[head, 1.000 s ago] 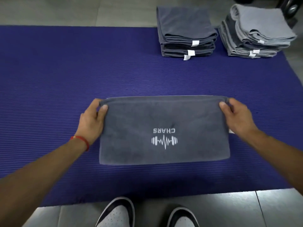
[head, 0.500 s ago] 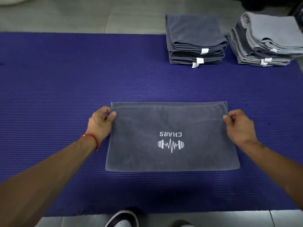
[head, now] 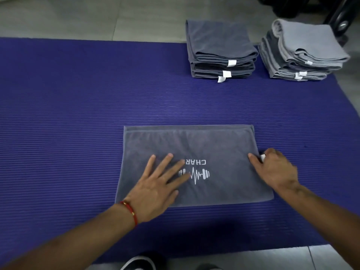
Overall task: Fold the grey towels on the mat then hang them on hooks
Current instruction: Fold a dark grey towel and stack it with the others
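Purple ribbed mat [head: 78,106] covers most of the floor view, grey tiles [head: 97,18] beyond its far edge. No true containers here — the mat is what holds everything.

On it, near centre: one dark grey towel [head: 194,141] folded into a flat rectangle, long side left to right, white dumbbell logo [head: 196,174] and lettering facing up, reading upside down from the wearer's side.

Far right part of the mat: dark grey stack [head: 220,39] of folded towels, white tags showing on the near edge. Just beside it to the right, apart, a lighter grey stack [head: 303,43], top towel palest, also tagged; its right part hangs past the mat's edge.

Left hand [head: 155,188] lies flat on the towel's left half, fingers spread wide, palm down, fingertips touching the logo — grasping nothing. Red thread bracelet [head: 130,211] on that wrist.

Right hand [head: 274,170] at the towel's right edge, fingers curled, thumb on top of the fabric, pinching the edge near a small white tag [head: 263,157].

Dark shoe toe [head: 140,264] at the bottom edge, on the tiles just off the mat.
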Available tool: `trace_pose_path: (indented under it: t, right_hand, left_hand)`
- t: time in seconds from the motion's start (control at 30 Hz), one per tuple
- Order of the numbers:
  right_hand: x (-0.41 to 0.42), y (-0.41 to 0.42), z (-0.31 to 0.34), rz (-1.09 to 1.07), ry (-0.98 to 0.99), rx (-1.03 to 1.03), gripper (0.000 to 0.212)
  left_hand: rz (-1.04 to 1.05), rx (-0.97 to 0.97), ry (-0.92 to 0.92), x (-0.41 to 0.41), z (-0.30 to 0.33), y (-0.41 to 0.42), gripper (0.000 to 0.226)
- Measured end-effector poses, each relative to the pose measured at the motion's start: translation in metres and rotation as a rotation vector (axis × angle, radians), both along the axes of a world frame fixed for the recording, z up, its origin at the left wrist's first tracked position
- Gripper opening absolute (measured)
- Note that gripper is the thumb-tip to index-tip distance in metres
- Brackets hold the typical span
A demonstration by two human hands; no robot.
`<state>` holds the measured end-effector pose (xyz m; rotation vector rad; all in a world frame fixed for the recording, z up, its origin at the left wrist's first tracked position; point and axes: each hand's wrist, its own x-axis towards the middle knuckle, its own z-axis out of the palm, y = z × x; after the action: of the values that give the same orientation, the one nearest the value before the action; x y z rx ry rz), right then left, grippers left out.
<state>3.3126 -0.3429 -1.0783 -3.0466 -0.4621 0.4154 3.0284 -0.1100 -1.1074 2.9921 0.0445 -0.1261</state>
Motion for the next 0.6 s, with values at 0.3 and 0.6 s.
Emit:
trace_pose_path:
  t: [0.3, 0.6]
  right_hand:
    - [0.006, 0.02, 0.011, 0.041, 0.145, 0.102, 0.036]
    - [0.009, 0.013, 0.067, -0.055, 0.59, 0.523, 0.011]
  left_hand:
    - [-0.001, 0.048, 0.042, 0.005, -0.006, -0.011, 0.06]
    - [0.012, -0.087, 0.152, 0.013, 0.026, -0.01, 0.061]
